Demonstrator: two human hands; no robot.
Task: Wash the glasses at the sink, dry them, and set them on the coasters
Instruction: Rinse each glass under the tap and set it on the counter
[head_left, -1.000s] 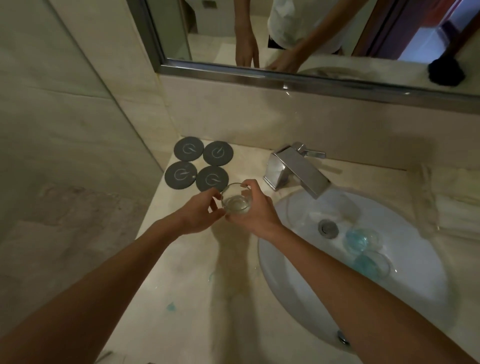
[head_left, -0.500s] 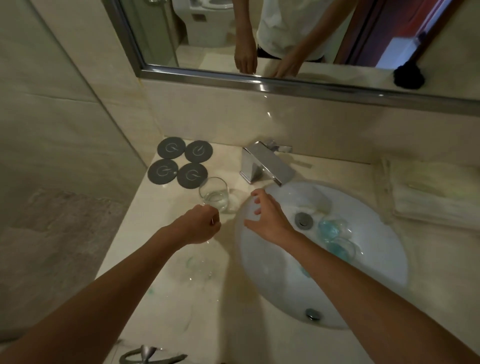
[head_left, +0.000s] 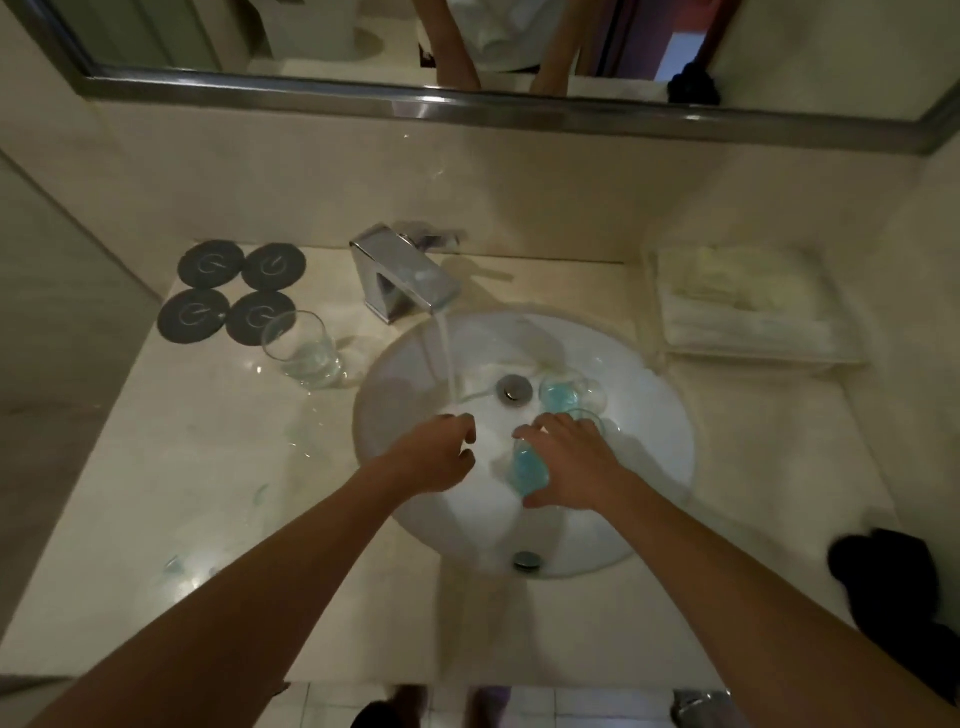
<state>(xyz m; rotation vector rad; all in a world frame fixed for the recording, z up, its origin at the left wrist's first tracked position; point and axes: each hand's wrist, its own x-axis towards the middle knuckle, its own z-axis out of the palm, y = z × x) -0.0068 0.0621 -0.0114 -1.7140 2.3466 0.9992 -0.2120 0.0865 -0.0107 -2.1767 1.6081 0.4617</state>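
You have one clear, straight-sided drinking glass (head_left: 304, 351) standing upright on the pale stone worktop, at about nine o'clock from the round white sink basin (head_left: 649, 415). It stands just beside the four round dark grey coasters (head_left: 232, 291), which lie flat in a two-by-two square at ten o'clock from the basin; its rim overlaps the nearest one in your view. Inside the basin, a clear glass with blue liquid (head_left: 527, 467) lies on its side near the centre, under your right hand. Two more blue-tinted clear glasses (head_left: 563, 395) lie at about one o'clock, beside the drain.
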